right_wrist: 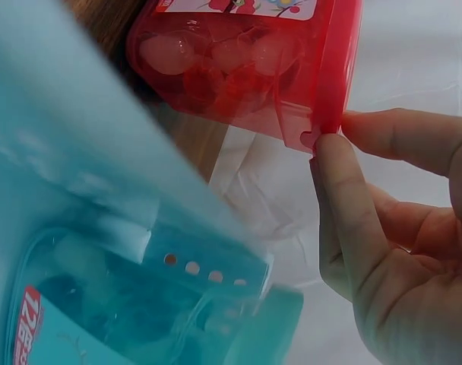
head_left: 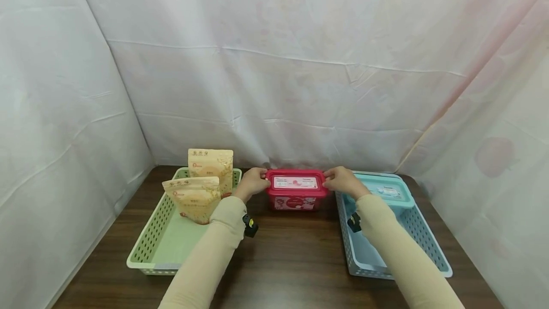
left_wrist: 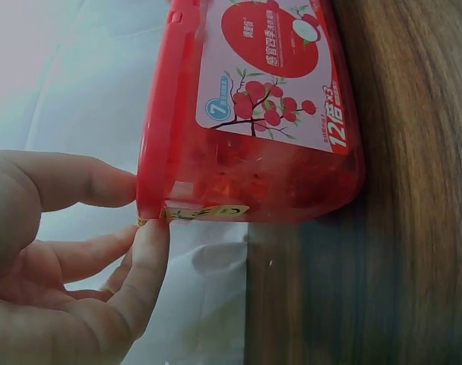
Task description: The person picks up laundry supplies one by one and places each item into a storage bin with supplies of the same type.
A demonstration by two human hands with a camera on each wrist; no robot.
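Note:
A red plastic box [head_left: 296, 190] with a lid and a fruit label is at the back middle of the table, between two baskets. My left hand [head_left: 254, 182] pinches the lid's rim at its left end, thumb and fingers on either side, as the left wrist view shows closely. At the opposite end my right hand [head_left: 343, 180] pinches the rim the same way. Rounded capsules show through the red wall [right_wrist: 216, 65] in the right wrist view. Whether the box's base touches the table cannot be told.
On the left, a green basket [head_left: 147, 235] holds two yellow pouches [head_left: 195, 199] standing at its back. A blue basket [head_left: 422, 232] on the right contains a teal lidded box [head_left: 388, 190] at its far end. White cloth [head_left: 274, 85] hangs behind the dark wooden table [head_left: 291, 256].

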